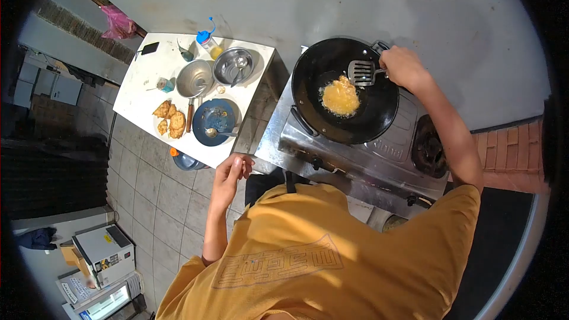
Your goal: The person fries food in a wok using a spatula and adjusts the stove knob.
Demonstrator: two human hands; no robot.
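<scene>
My right hand is closed round the handle of a slotted spatula, beside the rim of a black wok. The spatula's head is over the wok, touching or just above the edge of a yellow, bubbling fried piece, perhaps egg or batter. The wok sits on a steel gas stove. My left hand hovers by the front corner of the white table, its fingers curled in with nothing visible in them.
The white table holds golden fried pieces, a dark blue bowl with a spoon, a saucepan, a steel bowl and a blue-capped bottle. A second burner is at right.
</scene>
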